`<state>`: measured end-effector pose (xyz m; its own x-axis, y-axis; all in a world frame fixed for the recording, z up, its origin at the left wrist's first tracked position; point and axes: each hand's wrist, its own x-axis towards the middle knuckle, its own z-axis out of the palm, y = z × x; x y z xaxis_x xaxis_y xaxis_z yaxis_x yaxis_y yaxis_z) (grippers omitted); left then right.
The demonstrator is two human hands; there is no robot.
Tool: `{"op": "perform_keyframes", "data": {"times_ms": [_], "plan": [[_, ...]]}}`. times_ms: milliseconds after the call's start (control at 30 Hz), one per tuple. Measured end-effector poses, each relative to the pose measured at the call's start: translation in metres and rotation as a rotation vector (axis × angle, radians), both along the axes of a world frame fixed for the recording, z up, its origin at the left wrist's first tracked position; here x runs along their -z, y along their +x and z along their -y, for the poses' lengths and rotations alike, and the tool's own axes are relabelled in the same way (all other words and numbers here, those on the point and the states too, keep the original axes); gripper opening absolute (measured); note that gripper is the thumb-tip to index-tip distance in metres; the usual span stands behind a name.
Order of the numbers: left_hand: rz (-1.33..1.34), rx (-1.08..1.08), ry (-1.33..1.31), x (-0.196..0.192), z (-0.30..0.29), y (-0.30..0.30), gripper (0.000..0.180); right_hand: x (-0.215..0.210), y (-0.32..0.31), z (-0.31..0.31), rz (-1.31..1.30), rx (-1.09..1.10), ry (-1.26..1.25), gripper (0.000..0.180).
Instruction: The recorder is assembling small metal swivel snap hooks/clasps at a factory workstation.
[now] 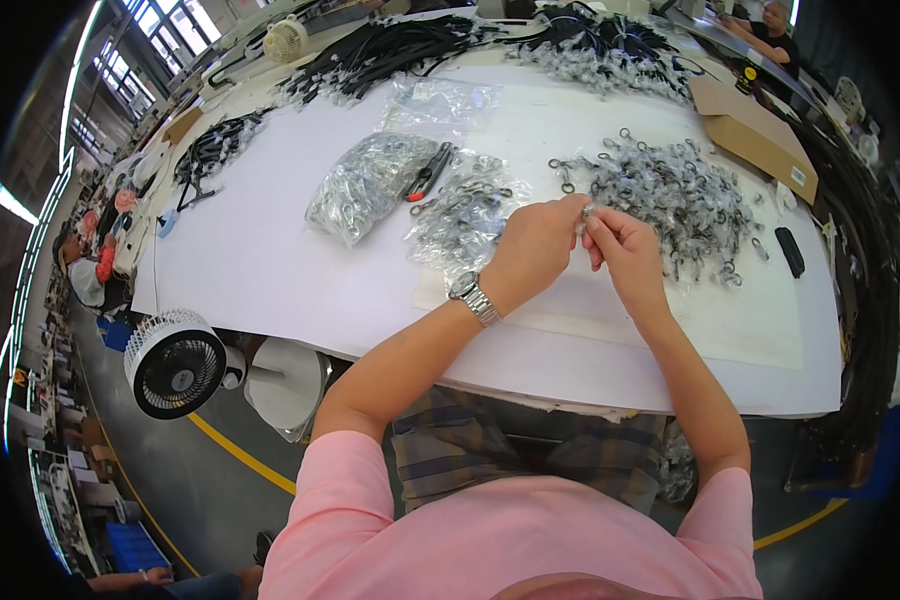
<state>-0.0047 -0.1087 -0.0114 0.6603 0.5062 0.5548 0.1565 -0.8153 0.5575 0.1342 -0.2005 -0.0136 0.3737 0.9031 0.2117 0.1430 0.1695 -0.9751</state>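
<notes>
Both my hands meet over the white table, at the near edge of a pile of small metal ring fittings (670, 195) wrapped in clear plastic. My left hand (538, 248), with a metal watch on its wrist, is closed, fingertips pinching. Facing it, my right hand (625, 250) pinches with thumb and forefinger. Between the fingertips is a small plastic-wrapped metal fitting (587, 211), mostly covered by the fingers. Just left of my left hand lies a smaller batch of the fittings in clear plastic (455, 225).
A full clear plastic bag (375, 180) lies at centre left, a red-and-black cutter (428, 173) against it. Black straps (385, 55) lie in bundles along the back. At right are a cardboard box (755, 135) and a small black object (789, 252). A fan (178, 370) stands by the left edge.
</notes>
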Motion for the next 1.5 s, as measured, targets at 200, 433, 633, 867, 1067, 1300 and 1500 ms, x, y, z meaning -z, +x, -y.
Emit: {"op": "perform_keyframes", "data": {"times_ms": [200, 433, 633, 867, 1067, 1300, 1500], "plan": [[0.053, 0.088, -0.353, -0.005, -0.012, 0.006, 0.026, 0.001, 0.018, -0.005, -0.319, -0.079, 0.019, 0.022], [0.468, 0.013, -0.883, -0.014, -0.066, -0.026, 0.025, -0.033, 0.048, -0.004, -0.974, 0.101, 0.147, 0.029], [0.455, 0.061, -0.866, -0.011, -0.072, -0.028, 0.023, 0.008, 0.001, -0.020, 1.170, -0.055, 0.256, 0.027], [0.420, 0.028, -0.862, -0.010, -0.077, -0.033, 0.022, 0.010, -0.019, -0.038, 1.431, -0.246, -0.076, 0.025], [0.432, 0.035, -0.836, -0.013, -0.075, -0.032, 0.021, 0.017, -0.033, -0.041, 1.348, -0.105, 0.398, 0.009], [0.483, 0.007, -0.852, -0.011, -0.082, -0.038, 0.021, 0.015, -0.036, -0.055, 1.097, -0.136, 0.146, 0.010], [0.367, -0.088, -0.735, -0.016, -0.086, -0.034, 0.030, 0.009, 0.000, -0.067, 0.097, -0.159, -0.139, 0.017]]}}
